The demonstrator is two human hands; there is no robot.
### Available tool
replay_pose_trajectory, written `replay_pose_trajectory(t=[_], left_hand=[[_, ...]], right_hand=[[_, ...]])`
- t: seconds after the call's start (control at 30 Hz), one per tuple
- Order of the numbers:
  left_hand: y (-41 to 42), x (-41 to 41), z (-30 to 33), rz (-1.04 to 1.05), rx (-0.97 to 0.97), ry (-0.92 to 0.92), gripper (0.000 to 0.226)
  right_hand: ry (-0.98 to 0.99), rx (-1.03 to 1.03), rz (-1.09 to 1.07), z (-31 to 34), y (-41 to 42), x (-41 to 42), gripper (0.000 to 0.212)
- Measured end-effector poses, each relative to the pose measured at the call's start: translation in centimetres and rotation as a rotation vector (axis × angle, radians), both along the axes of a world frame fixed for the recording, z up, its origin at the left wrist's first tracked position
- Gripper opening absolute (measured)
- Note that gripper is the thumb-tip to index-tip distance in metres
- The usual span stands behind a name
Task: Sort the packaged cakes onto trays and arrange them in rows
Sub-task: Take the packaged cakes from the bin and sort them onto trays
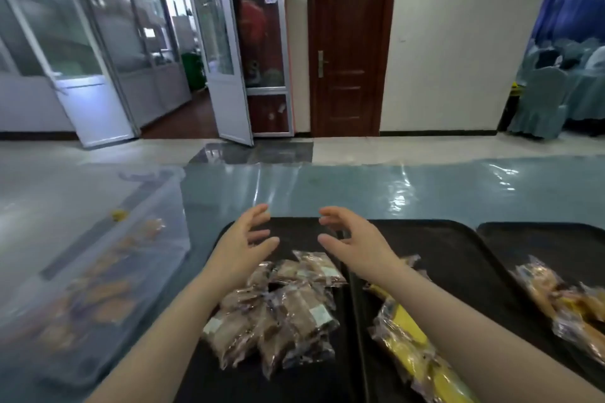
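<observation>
Both hands raised above the far end of a black rectangular tray [288, 229], left hand [244, 244] and right hand [352, 244] facing each other, fingers loosely spread, grasping nothing. Below them, heaped on that tray, a pile of brown cakes in clear crinkled wrappers [281, 307], some with small pale labels, lying overlapped and unaligned. On the adjoining black tray [451, 255] to the right, yellow cakes in clear wrappers [409, 340], partly hidden beneath the right forearm. Further right, on a third black tray [540, 239], golden-brown wrapped cakes [563, 307]. At left on the glossy blue-grey worktop [327, 186], a translucent plastic bin [98, 255] with blurred orange-brown packets inside.
</observation>
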State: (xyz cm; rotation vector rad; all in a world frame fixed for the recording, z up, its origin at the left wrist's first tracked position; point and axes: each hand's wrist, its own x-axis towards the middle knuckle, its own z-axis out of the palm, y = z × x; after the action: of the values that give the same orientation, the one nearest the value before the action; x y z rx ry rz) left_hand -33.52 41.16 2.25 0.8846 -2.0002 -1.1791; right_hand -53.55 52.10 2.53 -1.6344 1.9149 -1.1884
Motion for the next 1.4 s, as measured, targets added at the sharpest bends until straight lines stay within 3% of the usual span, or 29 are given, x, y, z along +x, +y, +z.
replay_pose_trajectory(t=[0.27,0.43,0.67,0.83,1.07,1.27,1.4], left_hand=[[-5.7,10.4,3.7,0.159,-0.044,0.169,0.05],[-9.8,18.2,5.9,0.179,-0.141,0.176,0.05],[-18.1,30.6,5.1,0.141,-0.278,-0.088,0.05],[-23.2,38.3,3.4,0.128,-0.274,-0.272,0.05],[-27.2,43.3,0.2,0.063,-0.402,-0.553,0.06],[-29.4,44.5,-0.8,0.078,-0.522,-0.666,0.063],[-31.0,44.1,-0.7,-0.032,-0.481,-0.689,0.074]], right_hand=[[-0.173,-0.071,0.181,1.6,-8.3,6.1,0.039],[-0.132,-0.101,0.25,2.4,-12.9,12.7,0.041],[-0.213,-0.169,0.142,2.2,-19.1,24.1,0.04],[-0.213,-0.136,0.136,1.5,-21.9,31.4,0.04],[0.02,-0.047,0.206,1.4,-24.6,35.1,0.043],[0.246,0.094,0.319,0.9,-28.6,37.2,0.051],[0.336,0.291,0.336,-0.4,-31.4,39.1,0.063]])
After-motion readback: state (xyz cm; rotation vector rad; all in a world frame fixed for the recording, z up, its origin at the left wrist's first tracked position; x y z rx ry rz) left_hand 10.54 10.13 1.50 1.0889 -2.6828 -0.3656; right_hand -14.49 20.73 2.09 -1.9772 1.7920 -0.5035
